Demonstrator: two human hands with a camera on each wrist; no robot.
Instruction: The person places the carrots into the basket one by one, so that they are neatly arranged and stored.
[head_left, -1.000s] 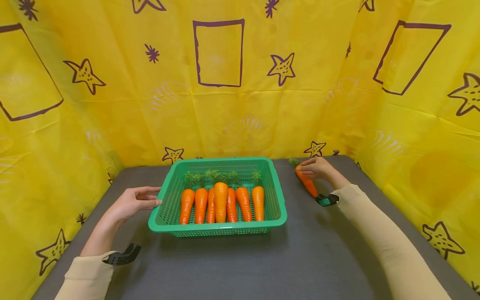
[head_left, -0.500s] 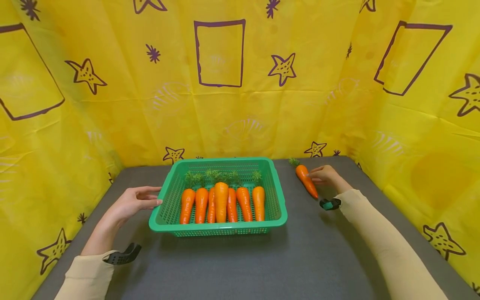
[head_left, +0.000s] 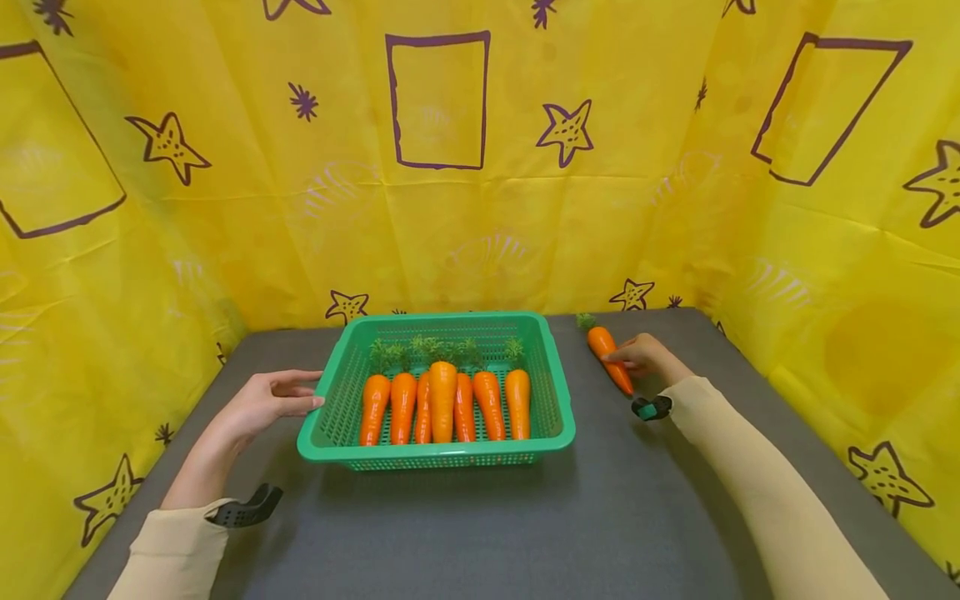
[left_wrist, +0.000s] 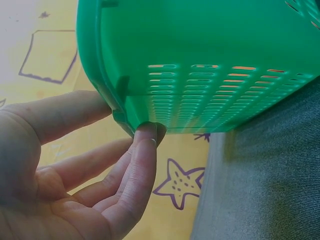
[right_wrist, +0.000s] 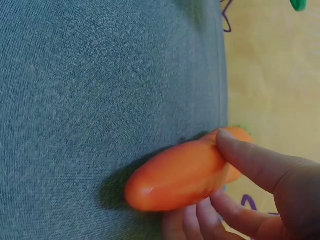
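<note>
At the left side of the green plastic basket [head_left: 435, 452], my left hand [head_left: 258, 408] holds the rim, thumb at the edge and curled fingers [left_wrist: 137, 175] under it against the outer wall. Inside the basket, several orange carrots [head_left: 442, 404] lie side by side, their green tops toward the back. To the basket's right, one more carrot [head_left: 602, 342] lies slanted on the dark table. My right hand [head_left: 648, 358] pinches this carrot around its middle, with the thumb on one side and the fingers on the other, as the right wrist view shows.
The grey-black cloth of the table [head_left: 480, 533] extends in front of the basket and around the single carrot. Yellow curtains [head_left: 480, 242] with purple stars and frames stand close behind the table and along both sides.
My right hand has slid from the loose carrot's upper part down to its middle and now grips it there. The carrot lies in nearly the same place. Left hand and basket stay put.
</note>
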